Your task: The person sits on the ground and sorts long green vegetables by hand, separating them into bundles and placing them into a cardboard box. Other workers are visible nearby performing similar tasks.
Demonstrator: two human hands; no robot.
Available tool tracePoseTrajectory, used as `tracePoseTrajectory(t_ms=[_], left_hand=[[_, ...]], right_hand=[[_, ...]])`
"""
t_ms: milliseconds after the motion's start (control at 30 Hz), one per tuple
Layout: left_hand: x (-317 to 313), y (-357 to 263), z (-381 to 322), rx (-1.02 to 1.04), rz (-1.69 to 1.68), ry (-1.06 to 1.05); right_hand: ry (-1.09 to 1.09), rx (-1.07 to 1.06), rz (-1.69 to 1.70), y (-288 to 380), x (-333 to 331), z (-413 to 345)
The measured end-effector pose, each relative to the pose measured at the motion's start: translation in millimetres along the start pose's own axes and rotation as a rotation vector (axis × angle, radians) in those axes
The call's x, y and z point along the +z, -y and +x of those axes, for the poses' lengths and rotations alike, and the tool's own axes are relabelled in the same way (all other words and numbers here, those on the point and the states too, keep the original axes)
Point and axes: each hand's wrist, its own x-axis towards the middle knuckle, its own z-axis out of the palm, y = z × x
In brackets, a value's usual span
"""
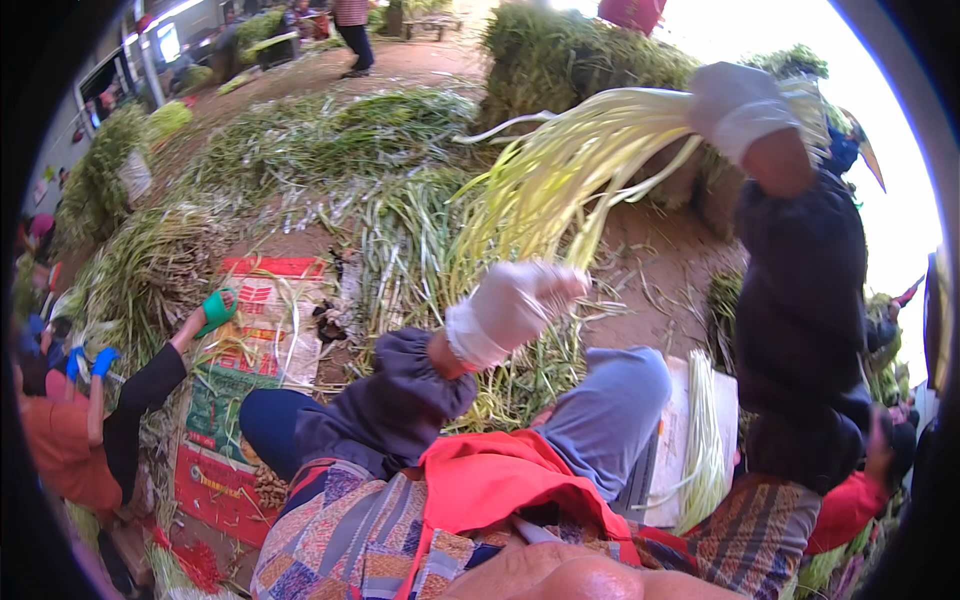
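My right hand [739, 101], in a whitish glove, is raised at the upper right. It grips a bundle of long, pale yellow-green leafy stalks [592, 142], whose leaf ends hang down to the left. Just below those hanging tips is my left hand [517, 307], gloved too and blurred. Its fingers look bent, but whether they pinch any leaf cannot be made out. Trimmed green leaves [405, 247] cover the ground beyond my knees. By my right knee, a neat bunch of pale stalks [701, 435] lies on a white board [667, 480].
Stacked green bundles [577, 60] stand ahead. At left, a printed sack [251, 352] lies flat near a co-worker's green slipper [219, 313]; that co-worker wears blue gloves [103, 361]. Another heap of leafy stalks [150, 270] rises behind. A person [354, 34] stands farther off.
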Motion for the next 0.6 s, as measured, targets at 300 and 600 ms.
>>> tracePoseTrajectory(t_ms=[300, 600], left_hand=[[0.1, 19.9, 60.8, -0.254, -0.098, 0.346], [-23.1, 78.7, -17.6, -0.882, -0.53, 0.244]], right_hand=[[0.029, -0.702, 0.334, 109.8, 57.0, -70.4], [0.048, 0.046, 0.512, 35.6, 163.5, -60.0]])
